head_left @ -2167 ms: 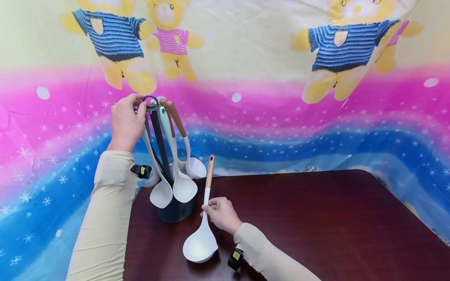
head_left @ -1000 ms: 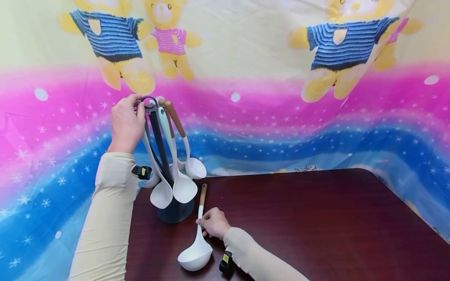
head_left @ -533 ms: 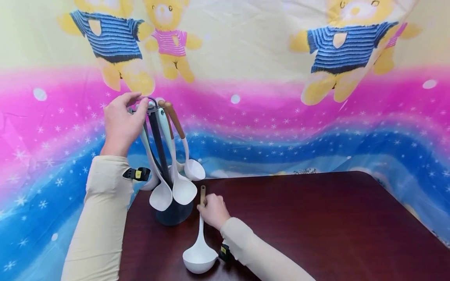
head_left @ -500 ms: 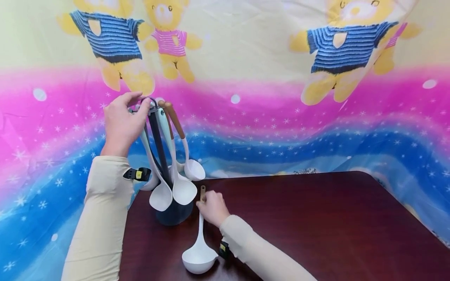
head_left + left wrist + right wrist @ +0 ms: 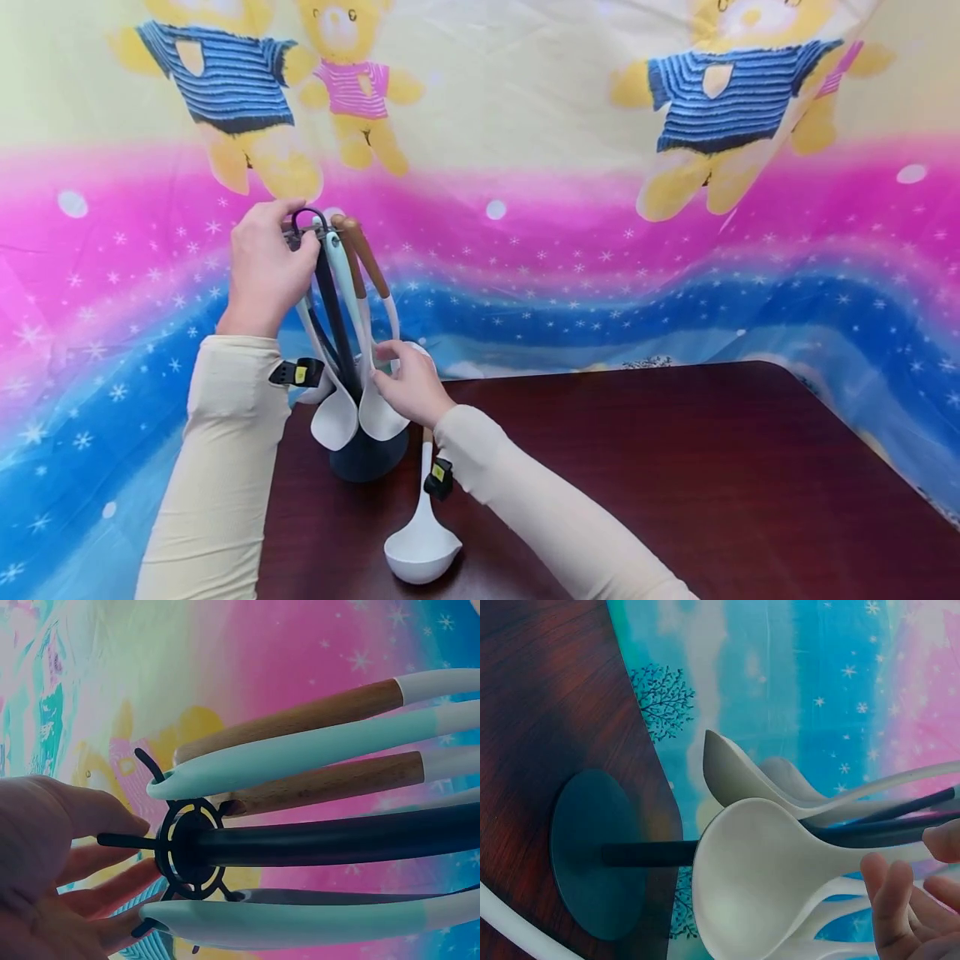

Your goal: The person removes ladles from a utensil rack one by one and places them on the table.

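Note:
My left hand [image 5: 262, 267] holds the top of a dark utensil stand [image 5: 367, 457], thumb and fingers around its hook ring [image 5: 191, 847]. Several white ladles hang there, with mint or wooden handles. My right hand [image 5: 412, 383] is at the white stem of the front mint-handled ladle [image 5: 382, 415]. In the right wrist view its thumb and fingers [image 5: 889, 900] lie on either side of that stem, loosely bent with a gap between them. A white ladle with a wooden handle [image 5: 422, 550] lies on the table below my right wrist, its handle partly hidden by the sleeve.
A dark red-brown table [image 5: 675, 467] stretches right of the stand, its back edge near the cloth. A printed cloth [image 5: 540, 250] with bears and snowflakes hangs behind. Two wooden-handled ladles hang at the stand's right, with handles [image 5: 367, 258] close together.
My right hand has laid the wooden-handled ladle on the table, let go of its handle and moved up and left to the hanging ladles. My left hand has stayed at the stand's top.

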`<move>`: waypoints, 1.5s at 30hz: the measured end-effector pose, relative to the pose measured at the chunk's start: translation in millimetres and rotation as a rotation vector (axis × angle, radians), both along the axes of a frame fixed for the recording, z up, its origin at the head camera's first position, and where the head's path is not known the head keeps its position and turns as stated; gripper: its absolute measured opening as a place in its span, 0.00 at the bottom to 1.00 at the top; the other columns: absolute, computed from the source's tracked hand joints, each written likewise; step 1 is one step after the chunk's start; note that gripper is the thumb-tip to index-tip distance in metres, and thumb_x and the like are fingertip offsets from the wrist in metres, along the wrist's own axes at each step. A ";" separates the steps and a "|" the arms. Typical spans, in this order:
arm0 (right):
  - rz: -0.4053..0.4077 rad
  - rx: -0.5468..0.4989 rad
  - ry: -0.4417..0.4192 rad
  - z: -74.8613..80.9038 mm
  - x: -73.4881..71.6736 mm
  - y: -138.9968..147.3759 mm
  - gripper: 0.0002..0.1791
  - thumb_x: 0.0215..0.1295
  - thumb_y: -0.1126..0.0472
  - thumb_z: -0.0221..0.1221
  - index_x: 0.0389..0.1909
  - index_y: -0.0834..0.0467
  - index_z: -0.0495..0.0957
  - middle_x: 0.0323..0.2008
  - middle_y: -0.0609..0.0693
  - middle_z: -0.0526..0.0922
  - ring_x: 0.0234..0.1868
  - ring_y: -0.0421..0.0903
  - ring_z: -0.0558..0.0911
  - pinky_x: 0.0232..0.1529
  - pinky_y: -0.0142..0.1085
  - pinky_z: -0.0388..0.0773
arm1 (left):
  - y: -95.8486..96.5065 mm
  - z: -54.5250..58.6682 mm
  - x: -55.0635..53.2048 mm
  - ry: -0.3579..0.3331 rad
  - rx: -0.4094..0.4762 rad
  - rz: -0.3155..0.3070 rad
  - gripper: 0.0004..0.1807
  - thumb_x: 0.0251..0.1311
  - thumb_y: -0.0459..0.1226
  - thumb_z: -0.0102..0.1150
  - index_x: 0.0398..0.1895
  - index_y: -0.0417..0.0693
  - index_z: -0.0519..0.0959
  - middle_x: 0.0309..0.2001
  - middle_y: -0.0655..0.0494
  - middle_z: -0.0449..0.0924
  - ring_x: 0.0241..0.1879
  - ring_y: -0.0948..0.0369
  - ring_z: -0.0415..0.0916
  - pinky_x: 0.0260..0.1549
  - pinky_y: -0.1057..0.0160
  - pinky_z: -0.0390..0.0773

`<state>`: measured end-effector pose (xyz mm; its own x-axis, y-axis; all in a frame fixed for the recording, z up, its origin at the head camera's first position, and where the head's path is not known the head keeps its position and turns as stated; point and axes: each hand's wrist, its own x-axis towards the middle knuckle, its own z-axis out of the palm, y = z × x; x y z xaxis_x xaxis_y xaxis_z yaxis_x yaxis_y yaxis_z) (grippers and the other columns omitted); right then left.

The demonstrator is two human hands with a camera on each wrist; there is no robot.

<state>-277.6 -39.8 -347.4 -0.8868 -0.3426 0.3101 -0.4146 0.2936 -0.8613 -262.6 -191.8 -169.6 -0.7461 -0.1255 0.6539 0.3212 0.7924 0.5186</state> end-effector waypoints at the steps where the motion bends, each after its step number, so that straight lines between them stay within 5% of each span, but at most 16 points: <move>1: 0.027 -0.020 -0.023 -0.2 0.0 -2.7 0.24 0.73 0.58 0.56 0.68 0.54 0.70 0.62 0.51 0.77 0.43 0.41 0.83 0.45 0.35 0.81 | -1.1 0.1 0.1 -0.001 -0.004 0.000 0.25 0.69 0.36 0.51 0.69 0.44 0.72 0.62 0.38 0.73 0.60 0.42 0.74 0.57 0.43 0.76; 5: 0.160 -0.088 -0.113 -2.4 1.9 -16.8 0.30 0.75 0.60 0.53 0.75 0.51 0.60 0.68 0.49 0.71 0.47 0.46 0.86 0.42 0.31 0.81 | -10.0 -1.8 4.0 -0.016 -0.024 0.028 0.25 0.70 0.35 0.46 0.70 0.42 0.70 0.61 0.34 0.73 0.58 0.40 0.72 0.58 0.41 0.74; 9: 0.216 -0.075 -0.120 -4.2 7.1 -33.0 0.27 0.77 0.59 0.52 0.74 0.51 0.60 0.63 0.48 0.75 0.39 0.49 0.87 0.37 0.31 0.79 | -21.4 -5.9 11.6 -0.050 -0.040 0.086 0.27 0.72 0.36 0.42 0.73 0.43 0.67 0.61 0.31 0.72 0.59 0.36 0.70 0.58 0.37 0.71; 14: 0.207 -0.048 -0.020 -6.7 13.1 -40.1 0.18 0.78 0.56 0.50 0.64 0.57 0.71 0.47 0.47 0.81 0.31 0.44 0.84 0.37 0.28 0.79 | -26.9 -8.4 12.3 -0.056 -0.098 0.104 0.28 0.72 0.36 0.40 0.74 0.41 0.64 0.63 0.30 0.70 0.65 0.36 0.65 0.71 0.33 0.48; 18: 0.187 -0.034 0.081 -5.9 13.7 -34.8 0.15 0.79 0.58 0.47 0.55 0.61 0.77 0.41 0.49 0.84 0.30 0.39 0.83 0.36 0.26 0.78 | -22.2 -7.4 8.7 -0.069 -0.144 0.090 0.28 0.72 0.34 0.38 0.74 0.40 0.63 0.65 0.30 0.67 0.68 0.37 0.62 0.71 0.31 0.34; 25: 0.119 0.017 0.206 1.9 12.8 -20.3 0.14 0.78 0.59 0.49 0.48 0.61 0.81 0.36 0.47 0.85 0.27 0.33 0.78 0.34 0.24 0.75 | -9.1 -3.3 1.5 -0.091 -0.159 0.064 0.28 0.72 0.33 0.37 0.75 0.42 0.62 0.67 0.31 0.64 0.70 0.38 0.60 0.70 0.31 0.29; 45: 0.097 -0.009 0.243 7.3 28.5 7.8 0.11 0.77 0.58 0.51 0.47 0.57 0.80 0.39 0.47 0.86 0.30 0.33 0.79 0.35 0.25 0.78 | -2.4 -1.7 -5.0 -0.083 -0.183 0.030 0.28 0.72 0.31 0.37 0.76 0.43 0.61 0.66 0.32 0.67 0.70 0.39 0.62 0.69 0.31 0.25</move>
<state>-249.2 -32.0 -340.2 -0.7489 -0.4186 0.5138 -0.6358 0.2351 -0.7352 -267.6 -194.2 -171.3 -0.7960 -0.0336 0.6044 0.2581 0.8844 0.3890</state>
